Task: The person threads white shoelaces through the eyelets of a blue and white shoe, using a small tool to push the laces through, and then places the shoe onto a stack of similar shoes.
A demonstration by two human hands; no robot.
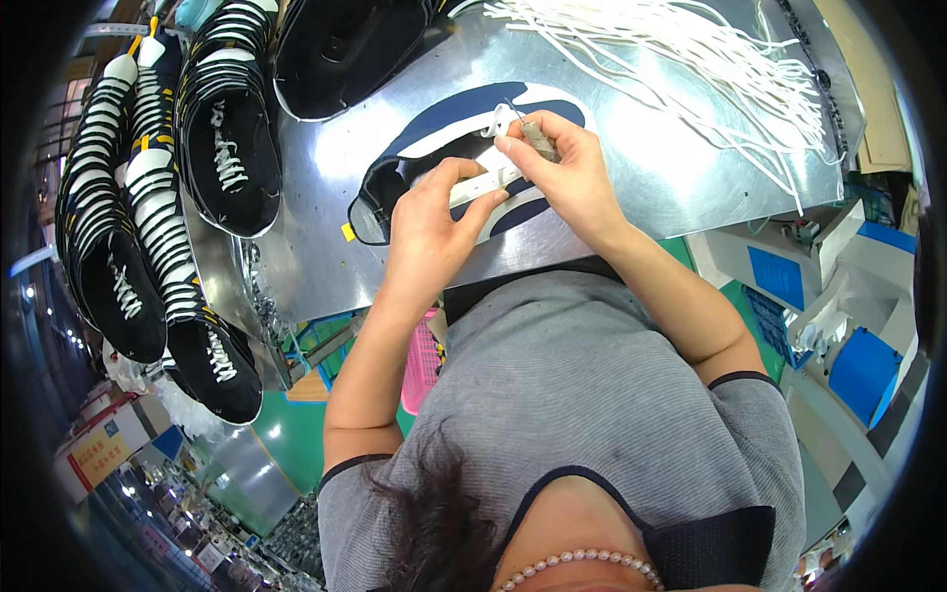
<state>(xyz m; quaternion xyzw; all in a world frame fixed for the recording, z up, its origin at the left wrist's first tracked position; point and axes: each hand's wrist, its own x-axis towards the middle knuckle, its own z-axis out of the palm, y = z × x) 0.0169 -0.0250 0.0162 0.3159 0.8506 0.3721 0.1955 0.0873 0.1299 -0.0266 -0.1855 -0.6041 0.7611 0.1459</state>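
Hands meet over a navy and white shoe upper (464,148) lying flat on a shiny metal table (326,237), close to its near edge. The left hand (429,232) presses down on the upper, its fingers closed around a white strip of the piece. The right hand (567,173) is pinched shut on a small grey tool (538,140), its tip touching the white strip just beside the left fingertips. A small yellow tag (348,232) sticks out at the upper's left end. Toward the far right corner of the table lies a loose heap of white laces (710,59), well apart from the hands. Along the table's left edge stand rows of black uppers with white laces (168,197), stacked one against another, and one more black upper (345,49) rests near the far edge. A pink basket (419,360) shows below the near edge, partly hidden by the left forearm.
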